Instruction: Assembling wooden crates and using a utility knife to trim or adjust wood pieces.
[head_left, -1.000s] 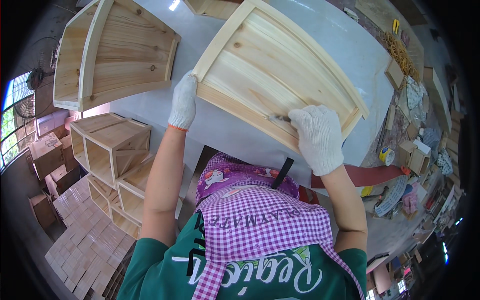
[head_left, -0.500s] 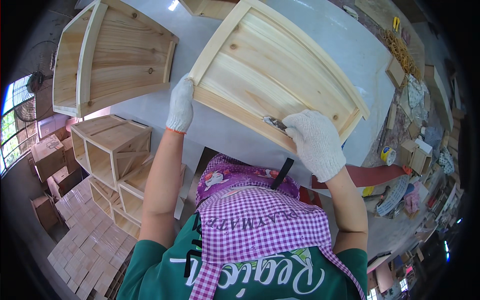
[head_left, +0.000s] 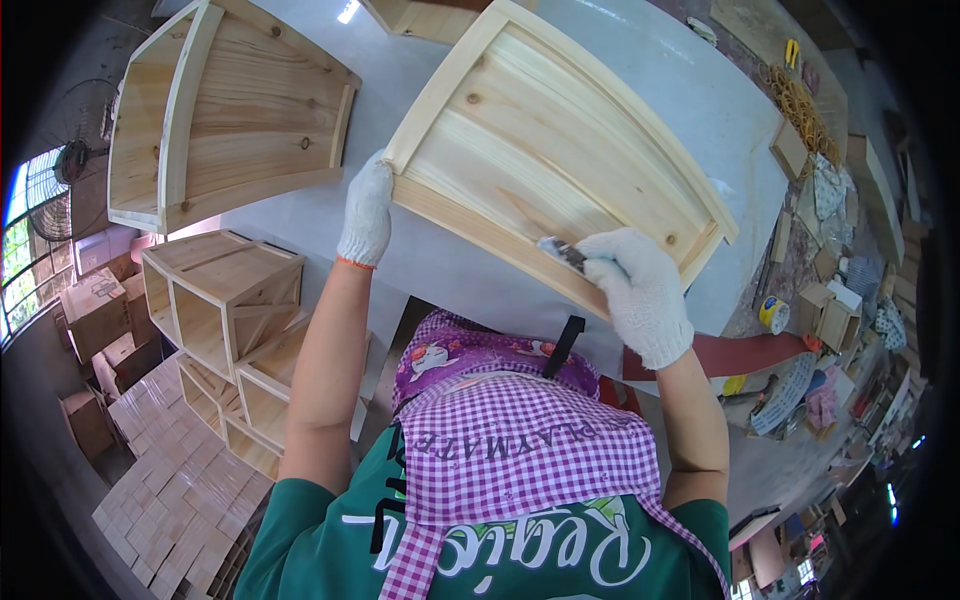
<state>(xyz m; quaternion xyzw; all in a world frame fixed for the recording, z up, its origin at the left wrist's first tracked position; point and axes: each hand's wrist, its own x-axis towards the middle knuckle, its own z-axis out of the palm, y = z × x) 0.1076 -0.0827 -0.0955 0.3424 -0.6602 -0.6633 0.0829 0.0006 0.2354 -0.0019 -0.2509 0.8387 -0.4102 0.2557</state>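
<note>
A pale wooden box with a raised frame around its panel [head_left: 560, 150] lies in front of me on a grey-white tabletop [head_left: 430, 245]. My left hand [head_left: 368, 207], in a white knit glove, grips the box's near left corner. In my gloved right hand [head_left: 640, 290] is a small tool with a flat metallic blade [head_left: 563, 252], possibly a scraper or putty knife; its handle is hidden by the fingers. The blade is over the inner side of the near frame rail, next to a darker streak in the panel's grain.
Another wooden box [head_left: 270, 110] stands on the table to the left. Below it, wooden crates [head_left: 225, 310] are stacked beside a wrapped pile of boards [head_left: 180, 480]. At right are a roll of tape [head_left: 773, 314], tangled yellow cord [head_left: 800, 105] and wood offcuts.
My right hand has tilted and shifted slightly, and the blade now points more upward from the rail. The box has moved a touch to the right, with my left hand still on its corner.
</note>
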